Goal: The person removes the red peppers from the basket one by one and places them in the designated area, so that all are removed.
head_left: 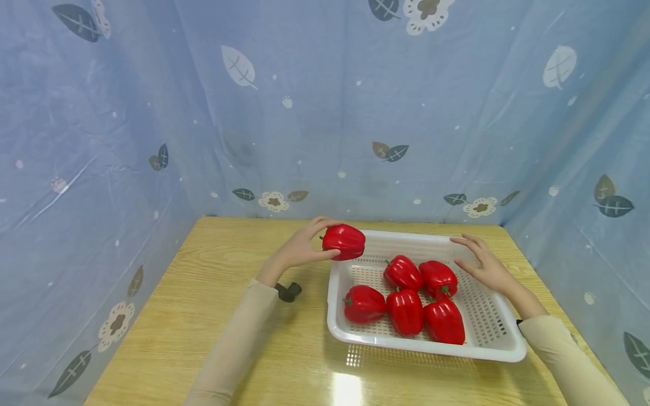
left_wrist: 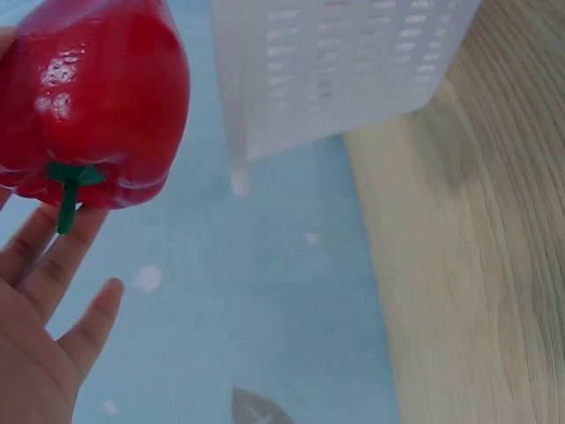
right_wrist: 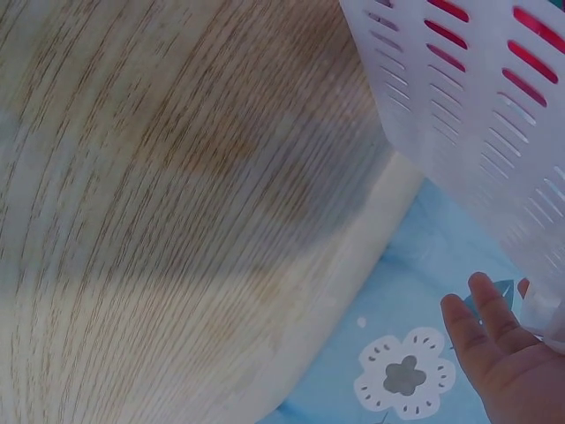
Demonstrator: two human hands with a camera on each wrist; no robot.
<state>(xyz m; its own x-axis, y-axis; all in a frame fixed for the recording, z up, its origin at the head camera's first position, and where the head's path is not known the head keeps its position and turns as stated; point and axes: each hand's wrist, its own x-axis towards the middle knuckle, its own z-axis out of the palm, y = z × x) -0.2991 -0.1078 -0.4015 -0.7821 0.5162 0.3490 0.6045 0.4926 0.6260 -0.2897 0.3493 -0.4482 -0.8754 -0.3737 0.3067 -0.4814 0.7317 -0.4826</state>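
Five peppers (head_left: 405,313) sit in the basket (head_left: 479,313), and the left hand (head_left: 299,248), curved round a sixth pepper (head_left: 343,242) by its far left corner, had best grip firmly, clear of the rim, while the right hand (head_left: 490,270), fingers spread, holds nothing.

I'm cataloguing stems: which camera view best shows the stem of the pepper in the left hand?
The left wrist view: the green stem is large and unobstructed. The head view shows it only small, at the left end of the held pepper; the right wrist view doesn't show it.
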